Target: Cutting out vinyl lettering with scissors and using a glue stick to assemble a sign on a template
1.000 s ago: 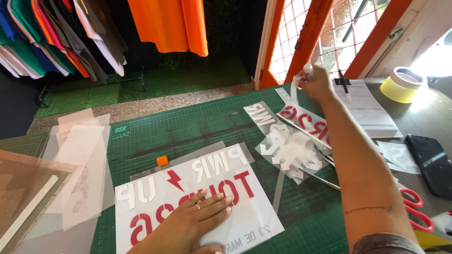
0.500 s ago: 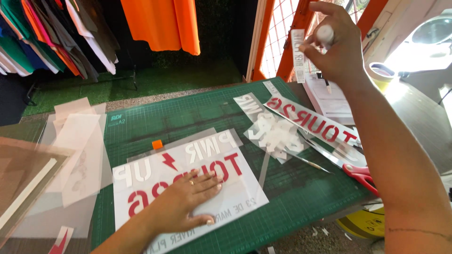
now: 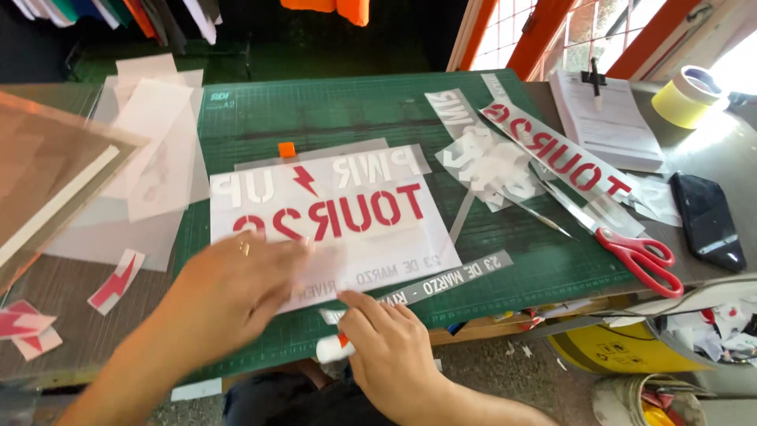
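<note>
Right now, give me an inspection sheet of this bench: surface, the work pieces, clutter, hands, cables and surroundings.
Surface: green cutting mat on a grey table.
Work pieces: white lettered sheet lying flat on the mat; thin grey strip along its lower edge.
Clutter: red scissors, black phone, yellow tape roll, paper stack, loose film sheets, red offcuts.
Hands: left hand flat on the sheet, blurred; right hand grips a small white tool at the strip's end.
Cables: nothing seen.
Surroundings: hanging clothes, orange window frame, yellow bin below.
</note>
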